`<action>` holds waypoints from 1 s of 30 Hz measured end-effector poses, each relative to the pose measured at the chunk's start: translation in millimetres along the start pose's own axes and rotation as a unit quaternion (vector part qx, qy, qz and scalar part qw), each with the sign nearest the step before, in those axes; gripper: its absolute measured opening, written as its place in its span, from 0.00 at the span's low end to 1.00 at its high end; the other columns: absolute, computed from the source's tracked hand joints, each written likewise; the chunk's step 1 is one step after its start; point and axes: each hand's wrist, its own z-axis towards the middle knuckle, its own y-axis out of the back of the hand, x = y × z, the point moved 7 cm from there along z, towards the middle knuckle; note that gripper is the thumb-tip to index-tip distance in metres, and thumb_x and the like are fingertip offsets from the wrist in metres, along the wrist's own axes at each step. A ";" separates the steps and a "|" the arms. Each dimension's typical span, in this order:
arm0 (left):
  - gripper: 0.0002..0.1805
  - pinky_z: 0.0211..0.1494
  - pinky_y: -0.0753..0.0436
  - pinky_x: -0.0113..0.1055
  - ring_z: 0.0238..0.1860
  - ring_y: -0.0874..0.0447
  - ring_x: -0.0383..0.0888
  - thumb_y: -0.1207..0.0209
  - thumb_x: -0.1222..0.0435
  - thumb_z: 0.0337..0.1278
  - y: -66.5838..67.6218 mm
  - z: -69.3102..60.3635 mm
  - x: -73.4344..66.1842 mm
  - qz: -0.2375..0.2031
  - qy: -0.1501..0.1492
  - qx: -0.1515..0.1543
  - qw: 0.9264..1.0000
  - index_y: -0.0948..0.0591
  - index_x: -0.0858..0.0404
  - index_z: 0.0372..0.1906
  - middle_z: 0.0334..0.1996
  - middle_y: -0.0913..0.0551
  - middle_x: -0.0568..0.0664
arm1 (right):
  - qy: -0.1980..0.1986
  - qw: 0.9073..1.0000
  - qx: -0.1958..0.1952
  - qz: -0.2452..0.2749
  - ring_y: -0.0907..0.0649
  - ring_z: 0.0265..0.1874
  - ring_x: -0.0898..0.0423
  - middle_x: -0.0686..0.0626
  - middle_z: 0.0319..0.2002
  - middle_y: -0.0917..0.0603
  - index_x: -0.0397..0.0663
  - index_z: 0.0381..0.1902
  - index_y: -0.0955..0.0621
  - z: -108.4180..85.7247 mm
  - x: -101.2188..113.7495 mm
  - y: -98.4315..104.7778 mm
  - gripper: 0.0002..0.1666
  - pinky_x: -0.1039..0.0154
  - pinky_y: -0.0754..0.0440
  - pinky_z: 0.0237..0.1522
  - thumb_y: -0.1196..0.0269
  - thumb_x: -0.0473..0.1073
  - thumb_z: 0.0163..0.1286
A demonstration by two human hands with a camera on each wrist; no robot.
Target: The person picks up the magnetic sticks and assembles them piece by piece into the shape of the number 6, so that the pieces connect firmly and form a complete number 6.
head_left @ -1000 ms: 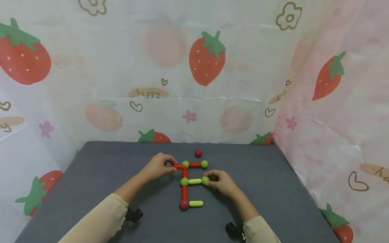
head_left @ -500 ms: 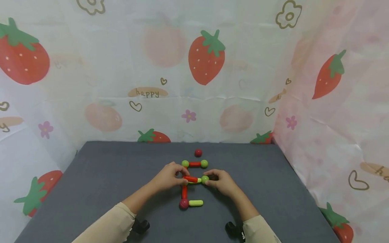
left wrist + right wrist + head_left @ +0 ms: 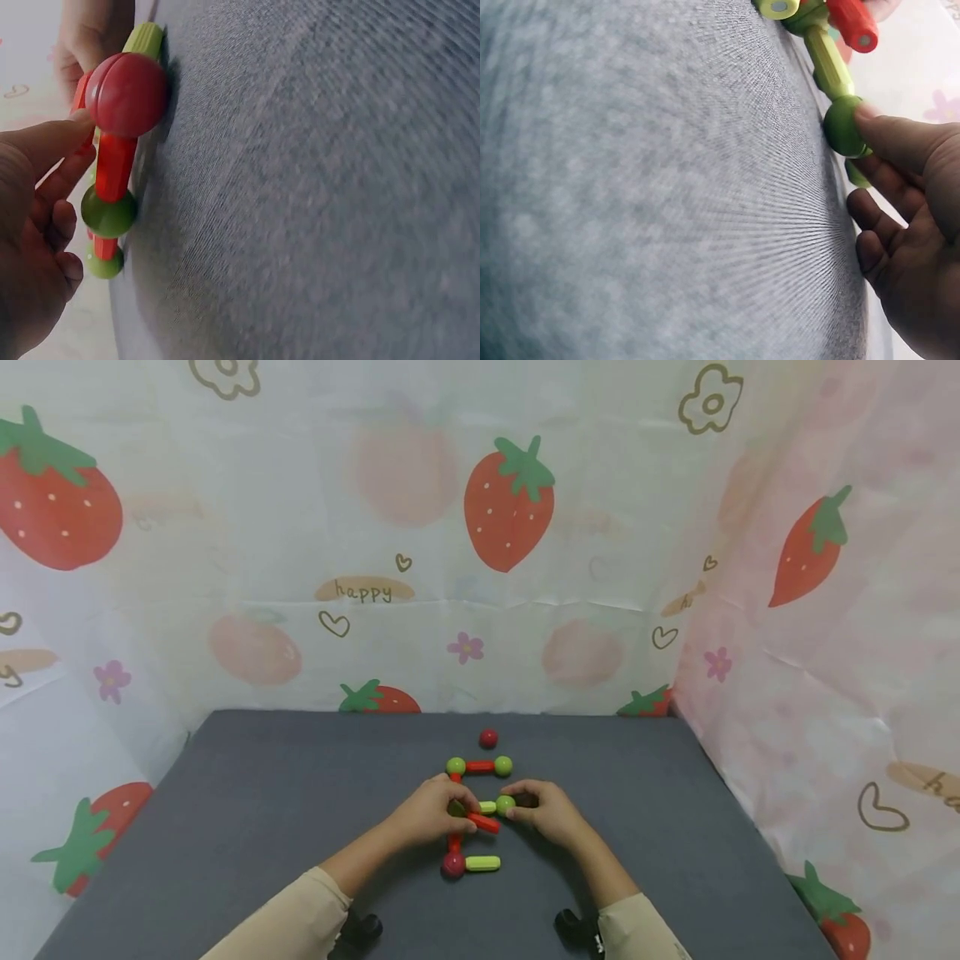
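Observation:
My left hand (image 3: 426, 814) pinches a loose red rod (image 3: 484, 822) between thumb and fingers, tilted above the middle of a ball-and-rod figure. Its free end shows a silvery disc in the right wrist view. With thumb and fingers, my right hand (image 3: 553, 817) grips the green ball (image 3: 844, 126) ending the middle yellow-green rod (image 3: 829, 64). The figure has a spine of red rods (image 3: 116, 166) joining a red ball (image 3: 133, 94) at the near end and green balls (image 3: 109, 210) beyond. The left hand partly covers the spine in the head view.
A separate red ball (image 3: 488, 738) lies at the back of the grey table (image 3: 300, 760). The figure's far red rod (image 3: 480, 767) ends in a green ball (image 3: 503, 766); its near yellow-green rod (image 3: 483, 863) has a bare end. Strawberry-printed cloth (image 3: 510, 510) stands behind.
My left hand has brought the red rod from left of the spine rightward and nearer, across the middle of the figure. The right hand stays on its green ball.

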 end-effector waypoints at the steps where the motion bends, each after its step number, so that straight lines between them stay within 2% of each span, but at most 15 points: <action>1: 0.09 0.43 0.28 0.36 0.40 0.29 0.42 0.25 0.57 0.55 -1.2 0.3 -0.2 0.008 -0.003 0.000 1.000 0.11 0.45 0.40 0.36 0.17 0.36 | 0.004 1.000 0.001 -0.002 0.17 0.43 0.57 0.51 0.50 0.13 0.51 0.56 0.14 0.2 0.2 -0.3 0.19 0.58 0.20 0.45 0.28 0.45 0.67; 7: 0.08 0.42 0.29 0.34 0.38 0.32 0.38 0.25 0.54 0.54 -8.8 2.7 0.6 0.058 -0.021 -0.001 0.998 0.11 0.43 0.39 0.34 0.17 0.31 | 0.003 1.000 0.000 0.000 0.17 0.43 0.57 0.51 0.50 0.13 0.51 0.56 0.14 0.9 -0.3 -0.3 0.20 0.58 0.20 0.45 0.28 0.45 0.67; 13: 0.09 0.41 0.30 0.34 0.37 0.33 0.38 0.25 0.53 0.53 -11.6 4.8 -0.7 0.083 -0.012 0.002 0.996 0.10 0.43 0.40 0.34 0.17 0.29 | -0.001 1.000 -0.002 0.000 0.17 0.44 0.57 0.51 0.50 0.13 0.53 0.56 0.14 0.9 -2.0 0.2 0.19 0.58 0.19 0.46 0.28 0.45 0.68; 21: 0.08 0.48 0.34 0.39 0.35 0.35 0.37 0.24 0.52 0.52 -12.7 4.8 -6.4 0.135 -0.026 0.012 0.990 0.10 0.42 0.38 0.30 0.17 0.30 | -0.004 1.000 0.002 0.010 0.19 0.36 0.56 0.50 0.48 0.13 0.52 0.57 0.14 0.7 -2.5 -0.7 0.20 0.59 0.20 0.36 0.28 0.45 0.67; 30: 0.09 0.45 0.39 0.37 0.36 0.37 0.37 0.24 0.51 0.51 -14.9 5.2 -10.7 0.171 -0.039 0.018 0.984 0.09 0.42 0.39 0.29 0.16 0.29 | -0.011 1.000 0.000 0.013 0.19 0.38 0.56 0.51 0.48 0.13 0.52 0.56 0.14 1.0 -3.3 -0.7 0.20 0.59 0.20 0.36 0.28 0.45 0.67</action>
